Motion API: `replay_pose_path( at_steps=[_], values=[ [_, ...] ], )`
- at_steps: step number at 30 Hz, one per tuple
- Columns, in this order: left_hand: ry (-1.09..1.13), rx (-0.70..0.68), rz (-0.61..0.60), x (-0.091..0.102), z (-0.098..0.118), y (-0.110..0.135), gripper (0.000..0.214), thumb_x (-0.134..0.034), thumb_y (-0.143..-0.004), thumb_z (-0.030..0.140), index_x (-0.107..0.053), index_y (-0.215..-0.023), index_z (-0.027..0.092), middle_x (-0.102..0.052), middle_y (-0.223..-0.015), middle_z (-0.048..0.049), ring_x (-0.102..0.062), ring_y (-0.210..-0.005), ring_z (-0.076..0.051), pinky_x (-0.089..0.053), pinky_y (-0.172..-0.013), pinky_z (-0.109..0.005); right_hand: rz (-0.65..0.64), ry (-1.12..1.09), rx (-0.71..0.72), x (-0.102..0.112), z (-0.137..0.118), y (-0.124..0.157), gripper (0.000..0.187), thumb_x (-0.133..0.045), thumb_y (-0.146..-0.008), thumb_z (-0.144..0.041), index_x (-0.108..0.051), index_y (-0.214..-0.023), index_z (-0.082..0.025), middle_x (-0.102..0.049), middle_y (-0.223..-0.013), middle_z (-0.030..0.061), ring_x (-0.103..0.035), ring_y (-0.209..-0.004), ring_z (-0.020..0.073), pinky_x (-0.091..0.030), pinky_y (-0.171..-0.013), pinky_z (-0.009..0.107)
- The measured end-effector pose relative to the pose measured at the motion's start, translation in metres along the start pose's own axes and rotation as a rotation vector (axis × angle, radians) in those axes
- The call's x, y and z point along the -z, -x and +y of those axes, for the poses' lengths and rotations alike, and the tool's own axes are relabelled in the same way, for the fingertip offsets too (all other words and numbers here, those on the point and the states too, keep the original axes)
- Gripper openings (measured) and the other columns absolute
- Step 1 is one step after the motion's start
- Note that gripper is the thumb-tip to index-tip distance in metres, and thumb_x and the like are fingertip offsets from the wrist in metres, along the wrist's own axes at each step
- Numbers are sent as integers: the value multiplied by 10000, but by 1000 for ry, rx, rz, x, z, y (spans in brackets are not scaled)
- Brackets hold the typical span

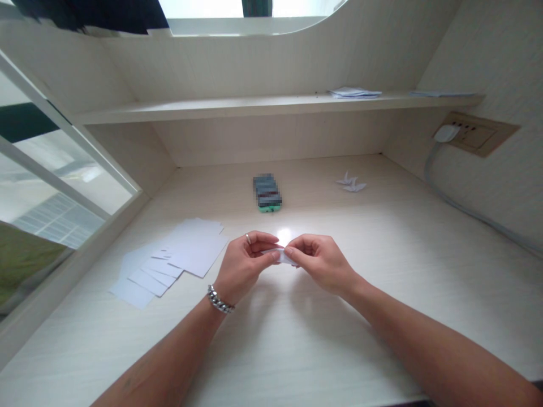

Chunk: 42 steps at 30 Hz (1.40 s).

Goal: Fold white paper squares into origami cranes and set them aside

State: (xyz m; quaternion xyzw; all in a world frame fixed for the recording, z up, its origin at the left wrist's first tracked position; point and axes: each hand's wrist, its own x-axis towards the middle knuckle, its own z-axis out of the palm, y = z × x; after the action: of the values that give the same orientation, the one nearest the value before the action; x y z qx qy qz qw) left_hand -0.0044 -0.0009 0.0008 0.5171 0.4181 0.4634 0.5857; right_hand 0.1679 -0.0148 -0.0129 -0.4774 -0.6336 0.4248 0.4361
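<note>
A small folded piece of white paper (287,258) is held between both hands above the middle of the desk. My left hand (246,259), with a ring on a finger and a chain bracelet at the wrist, pinches its left end between thumb and fingers. On the other end, my right hand (320,260) has its thumb and forefinger pressed together. Much of the paper is hidden behind my fingers. Left of my hands lie several loose sheets of white paper (197,246), fanned out and overlapping. Small folded paper cranes (353,183) rest at the back right.
Behind my hands lies a phone (267,193) with a green edge, its face blurred. A shelf (220,109) spans the back and carries stacked papers (355,92). At right, a white plug (447,133) sits in a wall socket (483,134), its cable (470,213) running down the desk's side.
</note>
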Motion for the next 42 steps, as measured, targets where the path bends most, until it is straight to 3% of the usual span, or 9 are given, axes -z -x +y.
replay_pose_path(
  at_steps=[13, 21, 31, 37, 42],
  values=[
    [-43, -19, 0, 0, -2, 1, 246, -780, -688, 227, -682, -884, 116, -749, -792, -70, -712, -728, -183, -598, -682, -299, -31, -51, -26, 2, 2, -1, 202, -620, -822, -319, -683, -729, -151, -644, -666, 25, -561, -613, 136, -428, -556, 247],
    [-146, -117, 79, 3, -6, -2, 221, -791, -676, 215, -662, -833, 127, -720, -745, -47, -696, -686, -163, -582, -639, -263, -50, -322, -146, 2, 4, -8, 374, -650, -777, -498, -719, -779, -130, -666, -731, 52, -620, -687, 159, -529, -629, 288],
    [-175, -171, 113, 0, -6, -1, 208, -779, -680, 217, -658, -827, 134, -701, -788, -42, -687, -729, -160, -576, -668, -263, -60, -183, -61, 2, 7, -7, 246, -659, -797, -376, -690, -743, -139, -646, -674, 29, -582, -626, 131, -481, -605, 267],
    [-199, -193, 148, 1, -6, 0, 201, -781, -677, 227, -668, -816, 135, -707, -777, -45, -683, -721, -163, -563, -663, -262, -25, -395, -188, 4, 4, -9, 299, -681, -750, -432, -727, -794, -139, -686, -773, 58, -629, -710, 158, -539, -649, 291],
    [-206, -219, 136, 0, -7, 0, 175, -772, -694, 212, -661, -810, 142, -697, -772, -30, -681, -725, -153, -562, -664, -250, -73, -274, -159, 3, 5, -8, 322, -657, -785, -453, -699, -760, -135, -652, -699, 35, -605, -641, 137, -508, -623, 277]
  ],
)
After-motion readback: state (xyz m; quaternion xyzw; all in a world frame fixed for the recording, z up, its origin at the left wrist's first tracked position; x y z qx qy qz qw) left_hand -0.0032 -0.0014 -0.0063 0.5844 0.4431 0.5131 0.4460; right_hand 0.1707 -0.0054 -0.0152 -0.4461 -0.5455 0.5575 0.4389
